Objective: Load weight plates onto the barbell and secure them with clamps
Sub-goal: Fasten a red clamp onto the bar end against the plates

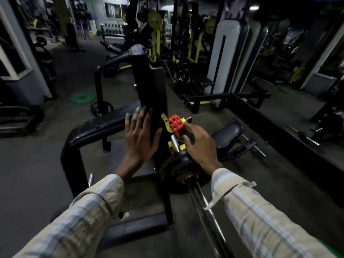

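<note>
- Dim gym with a grey concrete floor (37, 164).
- Black padded bench (111, 118) on a black tube frame (74, 146) in the middle.
- Green disc (82, 97) lies flat on the floor, left.
- White upright pad (223, 58) stands at right, with yellow-and-black machines (156, 40) behind.
- White-framed window (13, 53) on the left wall.
- Lit window (113, 10) at the far end.

**A dim commercial gym**

Black and yellow weight machines (156, 43) crowd the upper centre of the frame. A padded bench (199, 79) stands right of centre, a green weight plate (82, 98) lies on the grey floor at left, and a loaded barbell (201, 198) runs through the lower middle.
</note>
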